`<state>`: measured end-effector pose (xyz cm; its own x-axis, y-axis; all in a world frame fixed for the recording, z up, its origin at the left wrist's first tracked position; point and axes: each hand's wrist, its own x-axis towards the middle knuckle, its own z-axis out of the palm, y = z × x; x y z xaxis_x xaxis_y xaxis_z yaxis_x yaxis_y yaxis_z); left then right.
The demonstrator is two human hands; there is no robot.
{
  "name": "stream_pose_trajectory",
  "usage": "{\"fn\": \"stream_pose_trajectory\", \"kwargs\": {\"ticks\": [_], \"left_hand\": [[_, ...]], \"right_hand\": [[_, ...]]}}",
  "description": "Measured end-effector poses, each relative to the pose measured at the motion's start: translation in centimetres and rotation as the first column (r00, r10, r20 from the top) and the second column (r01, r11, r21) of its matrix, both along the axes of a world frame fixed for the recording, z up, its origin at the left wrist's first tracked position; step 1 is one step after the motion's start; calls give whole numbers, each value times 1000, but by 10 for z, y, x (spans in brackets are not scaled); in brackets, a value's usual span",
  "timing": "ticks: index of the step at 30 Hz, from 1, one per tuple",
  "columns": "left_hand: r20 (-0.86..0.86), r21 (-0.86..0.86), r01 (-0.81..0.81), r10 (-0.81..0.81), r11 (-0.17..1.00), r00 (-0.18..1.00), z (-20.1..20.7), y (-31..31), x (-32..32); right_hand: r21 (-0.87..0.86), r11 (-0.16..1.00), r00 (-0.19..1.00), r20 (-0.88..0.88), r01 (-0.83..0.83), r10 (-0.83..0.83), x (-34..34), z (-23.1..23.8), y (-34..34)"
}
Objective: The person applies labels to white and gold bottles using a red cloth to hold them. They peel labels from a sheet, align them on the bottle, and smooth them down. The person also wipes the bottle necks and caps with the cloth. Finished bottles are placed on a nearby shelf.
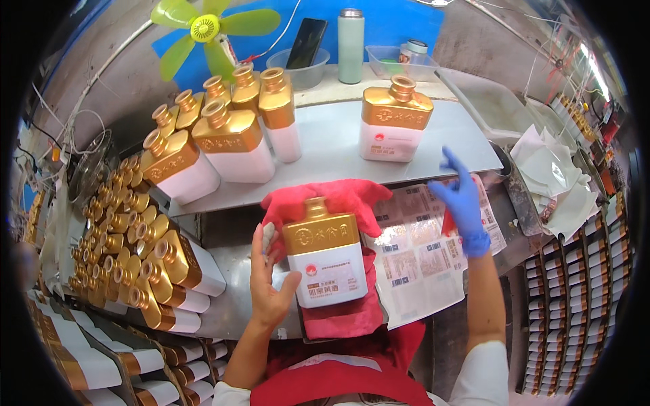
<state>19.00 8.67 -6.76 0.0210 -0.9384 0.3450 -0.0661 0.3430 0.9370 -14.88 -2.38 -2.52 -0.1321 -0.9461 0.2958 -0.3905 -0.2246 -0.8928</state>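
A white bottle with a gold shoulder and neck [326, 260] lies on a folded red cloth [365, 203] in front of me. My left hand [267, 277] grips its left edge, thumb on the front. Small greyish-white material [269, 238] shows at the fingers; I cannot tell whether it is worn or held. My right hand [463, 206], in a blue glove, is held over a sheet of printed labels [420, 271] with its fingers apart and nothing in them. Something small and red [447, 223] shows just beside that hand.
Another gold-and-white bottle [397, 125] stands on the grey board [325, 128], with several more [233, 142] at left. Crowded bottles [128, 257] fill the left side; racks of them [572, 304] stand at right. Behind are a green fan [204, 29], a flask [351, 47] and tubs [308, 73].
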Motion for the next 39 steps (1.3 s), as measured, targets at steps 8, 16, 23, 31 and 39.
{"fn": "stream_pose_trajectory", "kwargs": {"ticks": [8, 16, 23, 31, 39], "left_hand": [[175, 2, -31, 30, 1000, 984, -6, 10, 9], [243, -108, -2, 28, 994, 970, -13, 6, 11], [-107, -116, 74, -87, 990, 990, 49, -7, -15], [-473, 186, 394, -269, 900, 839, 64, -10, -75], [-775, 274, 629, -221, 727, 592, 42, 45, -89]], "right_hand": [[238, 940, 915, -265, -244, 304, -6, 35, -115], [203, 912, 933, 111, -357, 341, 6, 24, -123], [350, 759, 747, 613, -549, 258, 32, 46, -61], [497, 603, 739, 626, -624, 249, 65, 63, 55], [486, 687, 455, 856, -541, -248, -14, 9, 140]]}}
